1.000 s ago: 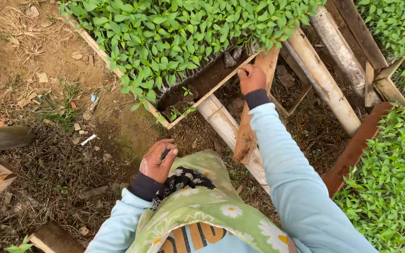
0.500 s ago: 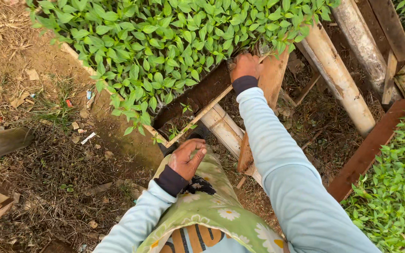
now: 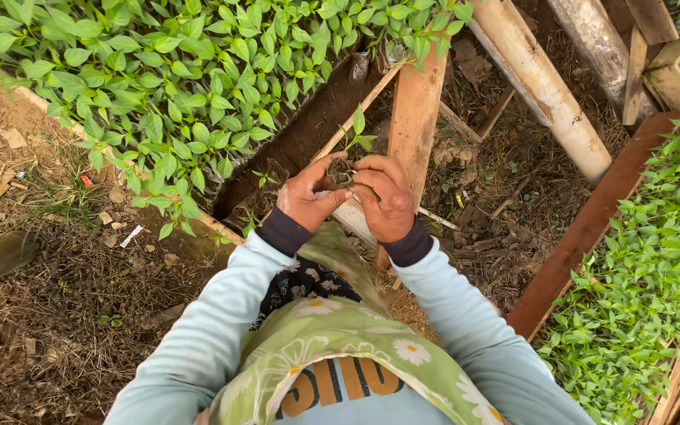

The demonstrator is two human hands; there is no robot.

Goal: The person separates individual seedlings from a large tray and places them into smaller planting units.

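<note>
Green and barely rooted, a seedling [image 3: 358,134] stands upright between a person's left hand [image 3: 308,201] and right hand [image 3: 386,201], both pinching its small dark soil plug [image 3: 342,175] so the stem stays clear of the fingers. The hands meet just above a wooden plank [image 3: 415,110] at the edge of a crowded seedling bed [image 3: 167,86]. A pale log [image 3: 541,83] and a reddish board [image 3: 592,224] hem in the bare ground alongside a second bed [image 3: 647,267].
</note>
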